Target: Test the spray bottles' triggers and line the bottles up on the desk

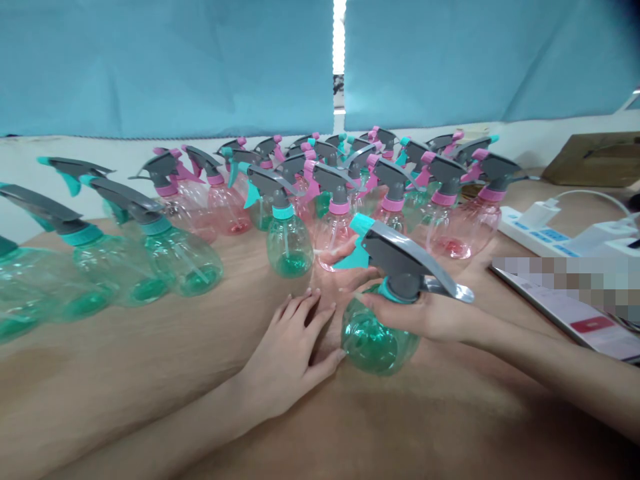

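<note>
A green spray bottle [373, 340] with a grey trigger head and teal nozzle stands on the wooden table [150, 373] in front of me. My right hand [425, 313] is closed round its neck, just under the trigger head. My left hand [293, 353] lies flat on the table beside the bottle's left side, fingers stretched out, thumb touching or nearly touching the bottle's base.
Several green spray bottles [175, 253] stand at the left, several pink ones [450, 220] and more green ones at the back centre. A white power strip [550, 233] with plugs and a printed sheet [575, 313] lie at the right. Blue curtains hang behind.
</note>
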Tool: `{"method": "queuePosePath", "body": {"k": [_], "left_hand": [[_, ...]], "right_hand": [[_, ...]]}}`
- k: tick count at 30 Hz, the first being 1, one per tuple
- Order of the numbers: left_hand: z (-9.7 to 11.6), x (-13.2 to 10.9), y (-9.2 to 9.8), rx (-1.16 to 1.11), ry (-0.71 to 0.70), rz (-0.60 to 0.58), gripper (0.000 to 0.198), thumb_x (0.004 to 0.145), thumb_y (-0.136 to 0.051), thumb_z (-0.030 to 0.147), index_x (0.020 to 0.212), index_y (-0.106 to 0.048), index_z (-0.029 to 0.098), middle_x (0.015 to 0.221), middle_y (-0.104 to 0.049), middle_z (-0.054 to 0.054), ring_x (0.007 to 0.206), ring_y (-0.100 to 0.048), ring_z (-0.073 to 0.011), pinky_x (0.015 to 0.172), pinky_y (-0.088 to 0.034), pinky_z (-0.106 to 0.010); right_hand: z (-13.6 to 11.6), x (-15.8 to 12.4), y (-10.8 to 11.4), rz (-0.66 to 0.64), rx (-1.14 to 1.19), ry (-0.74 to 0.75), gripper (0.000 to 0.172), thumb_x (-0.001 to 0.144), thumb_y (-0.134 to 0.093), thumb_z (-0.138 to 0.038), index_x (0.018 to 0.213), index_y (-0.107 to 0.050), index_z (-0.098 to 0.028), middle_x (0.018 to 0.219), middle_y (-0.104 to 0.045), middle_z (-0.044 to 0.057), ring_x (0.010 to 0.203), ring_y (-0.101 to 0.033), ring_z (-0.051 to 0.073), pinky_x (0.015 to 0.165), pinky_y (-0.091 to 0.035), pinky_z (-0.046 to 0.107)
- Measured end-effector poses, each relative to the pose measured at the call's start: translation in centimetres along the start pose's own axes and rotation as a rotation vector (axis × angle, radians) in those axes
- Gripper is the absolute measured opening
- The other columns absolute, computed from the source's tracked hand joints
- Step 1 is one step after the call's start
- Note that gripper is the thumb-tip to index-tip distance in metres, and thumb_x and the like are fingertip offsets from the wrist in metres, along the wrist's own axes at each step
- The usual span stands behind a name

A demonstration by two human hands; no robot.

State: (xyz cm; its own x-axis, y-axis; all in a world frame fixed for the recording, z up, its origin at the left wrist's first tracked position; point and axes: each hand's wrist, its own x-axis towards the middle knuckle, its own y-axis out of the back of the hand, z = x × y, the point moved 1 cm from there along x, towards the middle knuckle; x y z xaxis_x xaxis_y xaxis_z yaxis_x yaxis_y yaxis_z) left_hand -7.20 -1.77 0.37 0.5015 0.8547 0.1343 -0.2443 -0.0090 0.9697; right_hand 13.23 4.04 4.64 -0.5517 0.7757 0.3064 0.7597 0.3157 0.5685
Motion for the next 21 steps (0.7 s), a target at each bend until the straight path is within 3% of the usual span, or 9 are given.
{"method": "queuePosePath", "body": {"k": [2,5,10,15,21], "left_hand": [[0.0,0.0,0.0,-0.001,-0.002,0.002,0.055,0.091,-0.054,0.045,0.136,-0.044,0.016,0.141,-0.043,-0.017,0.127,-0.039,-0.0332,0.102,-0.032,-0.053],[0.0,0.1,0.0,-0.001,-0.001,0.000,0.055,0.091,-0.054,0.045,0.136,-0.044,0.017,0.141,-0.043,-0.015,0.127,-0.038,-0.0331,0.102,-0.033,-0.052],[0.0,0.0,0.0,-0.002,0.004,-0.005,0.055,0.091,-0.055,0.044,0.136,-0.046,0.014,0.142,-0.041,-0.018,0.129,-0.036,-0.0339,0.103,-0.031,-0.051],[0.0,0.1,0.0,0.001,0.010,-0.012,0.055,0.091,-0.054,0.043,0.137,-0.044,0.016,0.140,-0.042,-0.017,0.126,-0.039,-0.0332,0.100,-0.034,-0.052],[0.0,0.0,0.0,-0.015,0.015,0.004,0.054,0.091,-0.053,0.046,0.137,-0.043,0.019,0.139,-0.045,-0.015,0.125,-0.041,-0.0338,0.100,-0.035,-0.052]], "right_hand": [[-0.2,0.0,0.1,-0.012,0.024,0.009,0.014,0.081,-0.057,-0.025,0.093,-0.064,-0.025,0.083,-0.070,-0.001,0.083,-0.068,0.016,0.077,-0.056,0.027],[-0.8,0.2,0.3,0.022,0.019,0.021,0.011,0.077,-0.056,-0.019,0.083,-0.064,-0.025,0.078,-0.069,-0.002,0.080,-0.068,0.016,0.073,-0.057,0.026],[-2.1,0.3,0.7,0.067,-0.047,-0.053,0.012,0.074,-0.056,-0.020,0.063,-0.054,-0.025,0.056,-0.056,-0.004,0.049,-0.056,0.012,0.044,-0.049,0.024],[-3.7,0.4,1.2,0.144,-0.042,0.050,0.009,0.069,-0.057,-0.018,0.071,-0.059,-0.026,0.071,-0.063,-0.001,0.063,-0.062,0.016,0.061,-0.056,0.029],[-3.9,0.7,1.2,0.081,0.101,0.078,0.009,0.072,-0.054,-0.017,0.067,-0.052,-0.024,0.076,-0.067,-0.001,0.075,-0.068,0.016,0.067,-0.058,0.027]]}}
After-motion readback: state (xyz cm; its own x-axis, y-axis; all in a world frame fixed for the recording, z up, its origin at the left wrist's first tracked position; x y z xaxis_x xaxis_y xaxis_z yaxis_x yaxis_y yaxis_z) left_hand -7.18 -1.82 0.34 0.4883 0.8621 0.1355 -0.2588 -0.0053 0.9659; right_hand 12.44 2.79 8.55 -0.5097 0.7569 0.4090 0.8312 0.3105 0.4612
